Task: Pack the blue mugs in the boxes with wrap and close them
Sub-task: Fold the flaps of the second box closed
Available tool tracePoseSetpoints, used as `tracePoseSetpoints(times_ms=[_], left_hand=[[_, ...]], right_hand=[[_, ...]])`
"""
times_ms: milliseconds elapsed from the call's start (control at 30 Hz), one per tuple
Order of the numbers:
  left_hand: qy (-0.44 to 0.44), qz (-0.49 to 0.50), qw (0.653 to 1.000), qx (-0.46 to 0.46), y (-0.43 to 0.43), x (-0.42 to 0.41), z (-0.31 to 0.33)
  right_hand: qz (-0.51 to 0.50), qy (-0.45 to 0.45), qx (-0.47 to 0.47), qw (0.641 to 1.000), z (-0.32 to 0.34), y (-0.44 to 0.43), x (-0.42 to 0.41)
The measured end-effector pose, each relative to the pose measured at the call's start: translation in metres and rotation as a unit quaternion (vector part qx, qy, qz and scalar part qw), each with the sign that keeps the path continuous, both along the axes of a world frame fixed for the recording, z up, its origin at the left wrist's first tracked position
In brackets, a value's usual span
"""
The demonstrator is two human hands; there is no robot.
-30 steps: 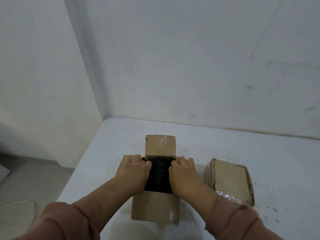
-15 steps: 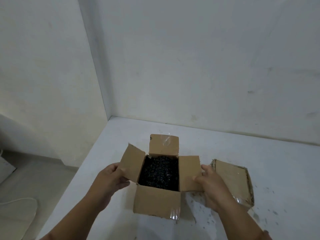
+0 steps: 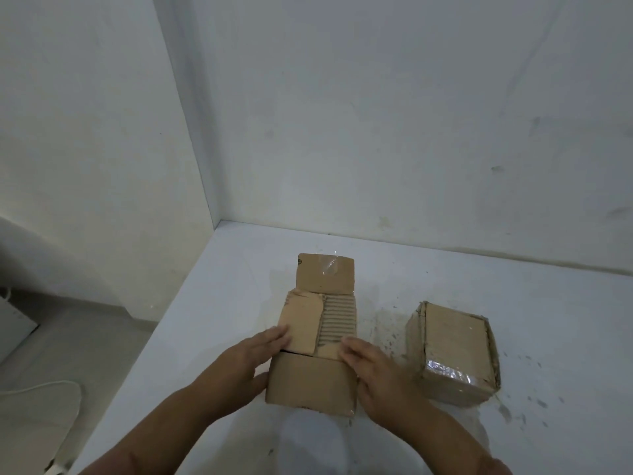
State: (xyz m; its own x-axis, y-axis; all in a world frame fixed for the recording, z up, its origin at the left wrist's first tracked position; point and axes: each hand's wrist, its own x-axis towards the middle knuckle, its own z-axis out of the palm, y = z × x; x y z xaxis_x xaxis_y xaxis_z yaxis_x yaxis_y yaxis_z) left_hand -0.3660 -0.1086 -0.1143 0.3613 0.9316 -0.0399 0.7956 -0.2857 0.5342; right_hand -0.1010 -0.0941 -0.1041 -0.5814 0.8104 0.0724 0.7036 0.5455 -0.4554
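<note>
The brown cardboard box point(image 3: 310, 385) sits on the white table point(image 3: 513, 303), a taped second box point(image 3: 452, 341) to its right. The left hand point(image 3: 253, 358) and right hand point(image 3: 373, 368), fingers flat, press the side flaps point(image 3: 301, 320) down. The blue mugs are hidden, presumably inside. Released early, these flaps may spring up, since the far flap point(image 3: 324, 272) stands unfolded.

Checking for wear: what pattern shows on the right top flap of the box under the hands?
Bare ribbed brown corrugation on the right flap; best in head view.
</note>
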Motion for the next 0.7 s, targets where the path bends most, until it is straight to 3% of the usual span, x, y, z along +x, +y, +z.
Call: tracePoseSetpoints(times_ms=[100,200,300,433,500,600,700], left_hand=[[-0.05,0.035,0.998,0.019,0.003,0.001,-0.003],[-0.111,0.14,0.984,0.011,0.006,0.01,-0.002],[-0.139,0.227,0.964,0.006,0.01,0.021,0.0],[-0.155,0.257,0.952,-0.056,0.021,0.034,-0.001],[-0.152,0.257,0.951,-0.077,0.026,0.035,0.001],[-0.153,0.232,0.956,-0.092,0.032,0.035,0.005],[-0.153,0.23,0.956,-0.102,0.036,0.034,0.009]], right_hand=[[-0.014,0.064,-0.038,0.997,0.0,0.005,0.005],[-0.112,0.166,-0.114,0.973,0.003,0.015,0.001],[-0.183,0.184,-0.157,0.953,-0.004,0.027,-0.002],[-0.238,0.282,-0.348,0.862,-0.009,0.038,-0.001],[-0.234,0.255,-0.407,0.845,-0.006,0.051,-0.001],[-0.267,0.199,-0.369,0.868,0.005,0.084,-0.008],[-0.302,0.29,-0.341,0.842,0.019,0.117,-0.02]])
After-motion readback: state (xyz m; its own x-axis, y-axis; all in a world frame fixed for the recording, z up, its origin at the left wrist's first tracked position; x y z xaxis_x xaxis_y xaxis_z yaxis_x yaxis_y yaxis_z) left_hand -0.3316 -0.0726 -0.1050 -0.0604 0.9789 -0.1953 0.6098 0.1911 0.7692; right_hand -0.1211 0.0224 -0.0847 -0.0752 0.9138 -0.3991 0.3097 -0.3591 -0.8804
